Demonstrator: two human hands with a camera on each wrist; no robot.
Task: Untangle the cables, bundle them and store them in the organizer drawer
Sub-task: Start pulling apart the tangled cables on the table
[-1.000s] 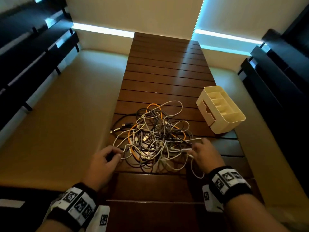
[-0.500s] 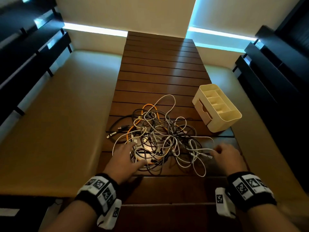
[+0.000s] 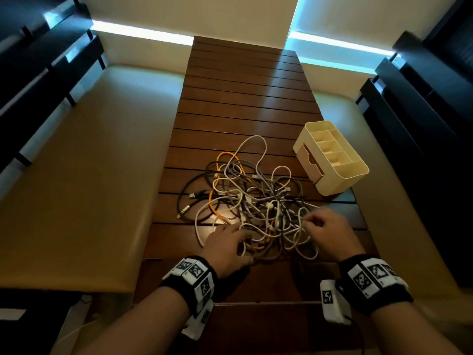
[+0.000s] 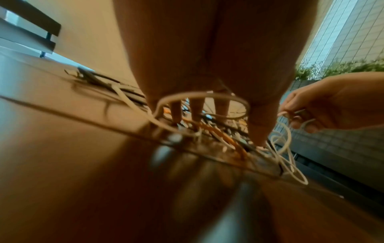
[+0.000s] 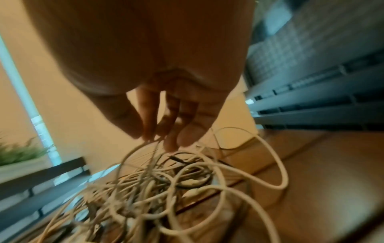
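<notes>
- Your left hand (image 3: 226,245) lies on the near left edge of the cable tangle (image 3: 252,201), its fingers (image 4: 176,111) reaching straight down into the strands and pressing on them; they grasp nothing.
- Your right hand (image 3: 326,233) is at the near right edge of the tangle, its fingers (image 5: 149,125) curled and pinching a thin white cable (image 5: 133,154) against the thumb, with the loop lifted just above the pile.
- The tangle sits in the middle of the slatted wooden desk (image 3: 243,98), a mix of white, grey, black and orange leads all knotted together.
- A black cable (image 3: 189,201) with metal plugs trails out at the left side of the pile.
- The cream organizer (image 3: 331,157) stands on the desk to the right of the tangle and a little beyond it, near but not touching; its top compartments face up and its drawer (image 3: 308,158) faces the cables, pushed in.
</notes>
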